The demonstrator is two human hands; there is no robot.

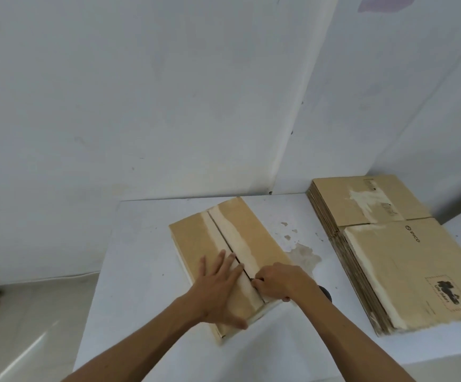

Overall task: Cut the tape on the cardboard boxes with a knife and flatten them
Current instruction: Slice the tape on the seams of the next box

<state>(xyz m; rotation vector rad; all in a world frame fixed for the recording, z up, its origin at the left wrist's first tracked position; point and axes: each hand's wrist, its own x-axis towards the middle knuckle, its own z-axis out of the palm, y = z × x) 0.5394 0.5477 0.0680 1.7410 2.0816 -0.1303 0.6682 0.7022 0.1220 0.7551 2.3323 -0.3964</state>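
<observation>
My left hand (pixel 218 288) lies flat on the near end of the cardboard box (pixel 232 260), fingers (pixel 223 264) straight and spread, pressing the left flap down beside the centre seam (pixel 225 244). My right hand (pixel 277 282) sits just across that seam, its fingers curled tight round the knife (pixel 257 290); only a dark sliver of it shows at the seam near the box's close edge, and I cannot make out the blade itself. The box rests at an angle on the white worktop (pixel 146 271), its top flaps meeting along the seam, with pale strips of torn tape (pixel 236 238) running on both sides of it. Something dark and round (pixel 326 294) peeks out from behind my right wrist; what it is I cannot tell. Further right on the worktop, well apart from the box, lies a stack of flattened boxes (pixel 394 260), the top one printed with black marks. Beyond all this the white walls (pixel 141 106) meet in a corner.
</observation>
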